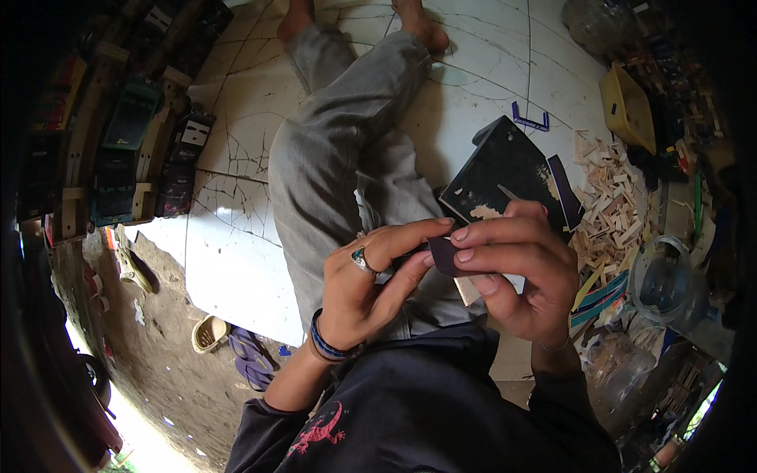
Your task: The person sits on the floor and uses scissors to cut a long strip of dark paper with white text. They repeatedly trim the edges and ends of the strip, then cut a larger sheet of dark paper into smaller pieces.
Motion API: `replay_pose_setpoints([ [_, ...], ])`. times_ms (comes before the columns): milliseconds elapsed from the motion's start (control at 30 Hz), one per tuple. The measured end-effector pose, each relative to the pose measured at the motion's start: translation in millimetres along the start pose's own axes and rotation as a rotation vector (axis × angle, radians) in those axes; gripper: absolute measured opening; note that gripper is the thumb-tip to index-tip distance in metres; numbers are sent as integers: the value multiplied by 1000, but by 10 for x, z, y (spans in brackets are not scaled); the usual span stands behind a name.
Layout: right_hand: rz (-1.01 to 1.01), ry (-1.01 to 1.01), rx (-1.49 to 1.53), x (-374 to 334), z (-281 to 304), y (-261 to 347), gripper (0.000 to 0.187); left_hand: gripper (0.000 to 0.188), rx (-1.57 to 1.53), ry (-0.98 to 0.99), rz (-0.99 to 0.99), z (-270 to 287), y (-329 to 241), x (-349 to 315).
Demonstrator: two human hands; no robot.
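Observation:
In front of my lap, both hands meet on a small, thin, dark purple-brown piece [447, 258] with a rounded lower edge; its material is unclear. My right hand [530, 264] pinches it between fingers and thumb. From the left, my left hand [377, 266], with a ring on one finger, is closed with index finger and thumb at the piece's near end. A pointed metal tip [507, 192] shows just beyond my right knuckles; the rest of it is hidden. Under my right thumb a pale wooden piece [467, 292] shows, partly covered.
A black board [493, 169] with worn patches lies beyond my right hand, a dark strip [565, 189] at its edge. Further right are a heap of wood offcuts [611, 209], a yellow tub [628, 106] and a clear plastic container [666, 272]. A blue bracket [531, 120] and sandals [251, 359] lie on the floor.

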State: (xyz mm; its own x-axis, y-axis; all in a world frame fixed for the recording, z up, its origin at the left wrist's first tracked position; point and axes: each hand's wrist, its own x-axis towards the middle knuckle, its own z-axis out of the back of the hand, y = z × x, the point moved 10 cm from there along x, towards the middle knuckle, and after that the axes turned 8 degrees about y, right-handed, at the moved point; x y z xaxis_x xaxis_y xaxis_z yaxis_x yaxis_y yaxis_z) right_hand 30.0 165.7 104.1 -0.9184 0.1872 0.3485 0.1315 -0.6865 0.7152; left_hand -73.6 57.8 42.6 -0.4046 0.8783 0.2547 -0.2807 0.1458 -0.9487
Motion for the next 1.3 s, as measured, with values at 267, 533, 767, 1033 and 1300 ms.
replay_pose_setpoints([
  [267,58,79,-171,-79,-84,133,25,30,-100,-72,-61,46,-32,-57],
  [533,88,100,-255,-82,-191,190,35,31,-128,-93,-39,72,17,-88],
  [767,152,-32,-394,-115,-126,290,39,44,-82,-153,-98,164,-7,-34],
  [1033,214,-147,-460,-237,-183,240,47,28,-663,-160,215,41,308,-85],
  [1300,362,-97,-574,-304,-251,283,47,31,-1378,16,356,-120,256,-6],
])
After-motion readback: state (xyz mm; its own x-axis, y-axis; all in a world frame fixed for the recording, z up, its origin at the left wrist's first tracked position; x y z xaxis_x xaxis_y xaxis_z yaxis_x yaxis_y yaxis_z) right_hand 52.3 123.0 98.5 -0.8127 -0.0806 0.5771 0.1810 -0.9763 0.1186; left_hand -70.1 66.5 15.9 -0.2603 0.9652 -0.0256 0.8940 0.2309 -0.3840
